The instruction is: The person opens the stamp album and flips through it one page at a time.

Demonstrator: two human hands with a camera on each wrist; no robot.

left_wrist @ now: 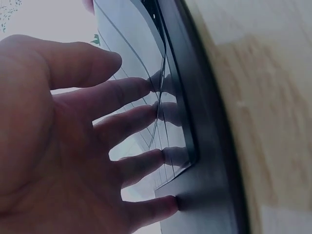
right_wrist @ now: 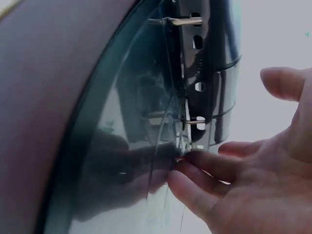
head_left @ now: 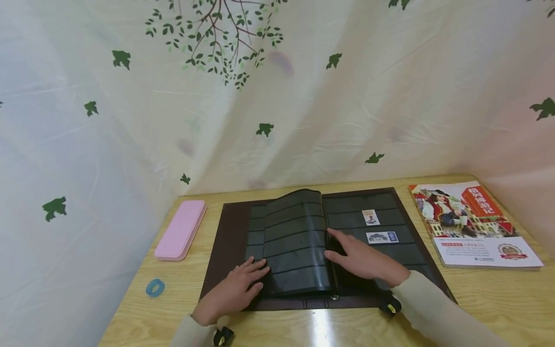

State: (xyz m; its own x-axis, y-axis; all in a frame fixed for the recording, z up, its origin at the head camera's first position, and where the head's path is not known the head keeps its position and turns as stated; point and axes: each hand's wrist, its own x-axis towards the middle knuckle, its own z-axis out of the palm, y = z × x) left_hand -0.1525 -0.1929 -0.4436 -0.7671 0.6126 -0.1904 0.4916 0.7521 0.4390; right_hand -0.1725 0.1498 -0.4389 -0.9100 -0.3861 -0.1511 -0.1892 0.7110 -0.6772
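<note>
Stamp album [head_left: 230, 226] lay open on the table [head_left: 277, 330], lower center of the head frame, 1 dark page [head_left: 295, 241] bowed up over the left side. Left hand [head_left: 236, 287]: open, fingers spread, fingertips on the lower left of the pages, no grip. Right hand [head_left: 362, 260]: fingers mostly straight, tips at the spine by the metal rings [right_wrist: 190, 21], nothing held. 2 stamps, 1 upright [head_left: 370, 217] and 1 wide [head_left: 381, 237], sat on the right page. Pink case [head_left: 180, 230] and blue ring [head_left: 155, 287] at lower left, picture book [head_left: 474, 224] at right.
</note>
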